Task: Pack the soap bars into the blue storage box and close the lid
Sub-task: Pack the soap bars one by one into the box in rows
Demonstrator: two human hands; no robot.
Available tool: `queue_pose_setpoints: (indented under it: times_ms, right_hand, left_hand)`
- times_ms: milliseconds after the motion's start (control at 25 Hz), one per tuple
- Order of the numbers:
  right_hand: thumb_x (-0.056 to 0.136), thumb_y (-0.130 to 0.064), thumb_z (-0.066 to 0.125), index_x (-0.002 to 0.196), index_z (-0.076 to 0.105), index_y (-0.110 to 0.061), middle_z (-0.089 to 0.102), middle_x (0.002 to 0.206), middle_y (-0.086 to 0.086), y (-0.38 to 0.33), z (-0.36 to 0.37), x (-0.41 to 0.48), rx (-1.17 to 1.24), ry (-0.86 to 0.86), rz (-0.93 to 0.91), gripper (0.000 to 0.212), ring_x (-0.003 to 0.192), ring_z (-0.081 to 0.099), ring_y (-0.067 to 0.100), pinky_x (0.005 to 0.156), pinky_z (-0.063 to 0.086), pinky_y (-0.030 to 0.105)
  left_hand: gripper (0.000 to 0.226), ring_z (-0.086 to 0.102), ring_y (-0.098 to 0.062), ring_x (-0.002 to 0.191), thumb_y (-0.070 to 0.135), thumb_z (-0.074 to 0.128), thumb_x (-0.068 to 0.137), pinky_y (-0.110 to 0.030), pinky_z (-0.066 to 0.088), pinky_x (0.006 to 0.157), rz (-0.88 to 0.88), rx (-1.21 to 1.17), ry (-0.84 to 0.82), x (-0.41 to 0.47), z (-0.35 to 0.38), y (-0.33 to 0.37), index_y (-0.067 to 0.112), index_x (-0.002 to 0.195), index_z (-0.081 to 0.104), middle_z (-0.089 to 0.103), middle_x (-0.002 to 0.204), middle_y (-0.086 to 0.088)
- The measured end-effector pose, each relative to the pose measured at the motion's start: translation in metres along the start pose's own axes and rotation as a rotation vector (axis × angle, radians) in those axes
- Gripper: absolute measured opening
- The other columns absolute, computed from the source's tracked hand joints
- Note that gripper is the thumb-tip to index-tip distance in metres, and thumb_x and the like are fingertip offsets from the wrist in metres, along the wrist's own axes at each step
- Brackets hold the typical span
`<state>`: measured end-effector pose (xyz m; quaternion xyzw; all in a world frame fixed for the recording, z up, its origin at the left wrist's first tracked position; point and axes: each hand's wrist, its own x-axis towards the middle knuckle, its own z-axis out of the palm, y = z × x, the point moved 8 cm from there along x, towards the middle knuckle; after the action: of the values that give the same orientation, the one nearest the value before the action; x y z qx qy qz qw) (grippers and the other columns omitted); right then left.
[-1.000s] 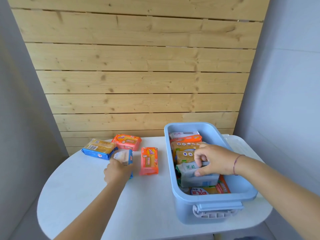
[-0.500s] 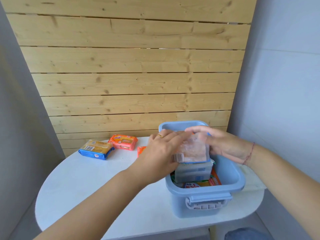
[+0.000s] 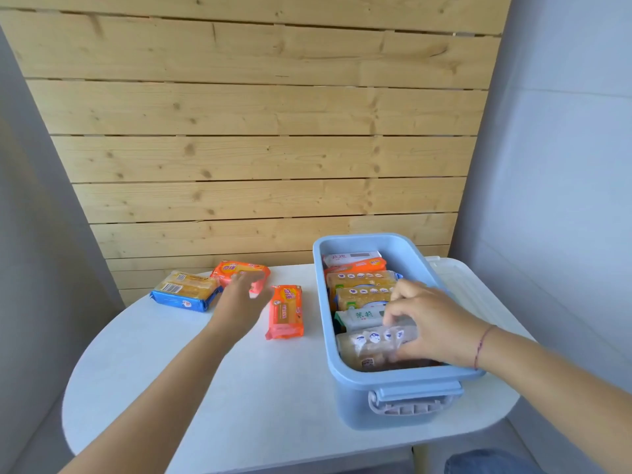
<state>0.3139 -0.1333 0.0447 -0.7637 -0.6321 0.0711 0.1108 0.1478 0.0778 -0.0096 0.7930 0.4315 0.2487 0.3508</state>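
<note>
The blue storage box (image 3: 390, 379) stands open on the right of the white table, packed with several wrapped soap bars on edge. My right hand (image 3: 432, 325) reaches inside it, its fingers closed on a clear-wrapped soap bar (image 3: 371, 347) at the near end. My left hand (image 3: 241, 301) hovers open over the table, fingertips at an orange soap bar (image 3: 229, 270) by the wall. Another orange soap bar (image 3: 285, 313) lies just right of that hand. A blue-wrapped yellow soap bar (image 3: 184, 290) lies at the far left.
The box's translucent white lid (image 3: 468, 292) lies on the table to the right of the box. The round white table (image 3: 273, 388) meets a wooden slat wall (image 3: 256, 148) behind. Grey walls close in on both sides.
My left hand passed the clear-wrapped bar over the box and swung back left across the table. My right hand lowered that bar into the box's near end.
</note>
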Motion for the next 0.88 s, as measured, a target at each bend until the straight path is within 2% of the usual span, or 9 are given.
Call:
queue_pose_setpoints:
  times_ms: [120,240,320,400,480,560,640,760,880]
  right_hand:
    - [0.064,-0.042,0.079,0.090,0.060,-0.022,0.043,0.093,-0.009,0.001,0.005,0.000,-0.103,-0.082,0.050,0.039,0.078,0.044,0.012,0.070,0.038,0.027]
    - [0.063,-0.034,0.082,0.085,0.050,-0.025,0.043,0.085,-0.014,0.005,0.005,0.003,-0.001,-0.170,0.051,0.040,0.067,0.046,0.004,0.061,0.038,0.020]
    - [0.065,-0.024,0.081,0.075,0.047,-0.028,0.048,0.080,-0.011,0.011,0.001,0.008,0.054,-0.181,0.063,0.036,0.061,0.048,0.002,0.057,0.037,0.015]
    - [0.066,-0.020,0.080,0.064,0.045,-0.031,0.049,0.072,-0.011,0.014,0.002,0.013,0.032,-0.151,0.074,0.037,0.059,0.046,0.001,0.055,0.036,0.015]
    - [0.065,-0.022,0.080,0.059,0.044,-0.032,0.048,0.068,-0.011,0.015,0.005,0.017,0.007,-0.115,0.084,0.038,0.060,0.045,0.002,0.054,0.034,0.017]
    - [0.065,-0.024,0.080,0.060,0.046,-0.031,0.049,0.067,-0.011,0.016,0.007,0.015,0.024,-0.097,0.087,0.035,0.062,0.046,0.005,0.055,0.036,0.019]
    - [0.066,-0.028,0.081,0.066,0.052,-0.029,0.051,0.070,-0.010,0.018,0.005,0.012,0.083,-0.123,0.082,0.029,0.062,0.047,0.006,0.057,0.038,0.019]
    - [0.069,-0.040,0.079,0.084,0.061,-0.024,0.059,0.082,-0.008,0.018,-0.007,0.009,0.268,-0.150,0.088,0.028,0.065,0.052,0.002,0.066,0.044,0.016]
    - [0.059,-0.065,0.072,0.111,0.057,-0.024,0.063,0.106,-0.003,-0.002,-0.041,0.013,0.710,-0.013,0.050,0.068,0.090,0.065,0.009,0.079,0.054,0.024]
  left_hand:
    - [0.076,0.033,-0.028,0.137,0.043,0.065,0.083,-0.043,0.035,0.109,-0.231,0.121,-0.171,0.008,0.040,-0.057,0.015,0.145,0.031,0.035,0.150,-0.011]
    - [0.102,0.028,-0.034,0.138,0.058,0.066,0.073,-0.046,0.031,0.110,-0.311,0.208,-0.115,0.012,0.066,-0.061,0.010,0.148,0.018,0.033,0.149,-0.016]
    - [0.107,0.033,-0.035,0.134,0.062,0.066,0.069,-0.044,0.034,0.107,-0.315,0.306,-0.060,0.014,0.077,-0.052,0.007,0.147,0.016,0.039,0.143,-0.017]
    - [0.099,0.040,-0.034,0.128,0.058,0.066,0.070,-0.043,0.039,0.101,-0.311,0.381,0.001,0.017,0.085,-0.047,0.005,0.142,0.023,0.047,0.135,-0.016]
    - [0.076,0.049,-0.034,0.117,0.050,0.065,0.071,-0.041,0.044,0.092,-0.298,0.387,0.050,0.019,0.085,-0.046,0.005,0.127,0.040,0.057,0.122,-0.014]
    - [0.060,0.057,-0.034,0.102,0.047,0.064,0.070,-0.039,0.047,0.081,-0.315,0.285,0.082,0.013,0.072,-0.049,0.006,0.112,0.051,0.064,0.106,-0.013]
    - [0.056,0.060,-0.032,0.091,0.045,0.066,0.069,-0.036,0.048,0.073,-0.333,0.096,0.132,-0.003,0.046,-0.051,0.006,0.109,0.057,0.067,0.096,-0.011]
    - [0.061,0.059,-0.022,0.092,0.039,0.075,0.070,-0.032,0.046,0.073,-0.205,-0.145,0.247,-0.028,-0.007,-0.024,0.017,0.124,0.055,0.066,0.107,-0.004]
    - [0.073,0.062,-0.010,0.100,0.036,0.077,0.060,-0.027,0.050,0.080,0.159,-0.255,0.238,-0.052,-0.044,0.050,0.035,0.128,0.048,0.064,0.115,0.009]
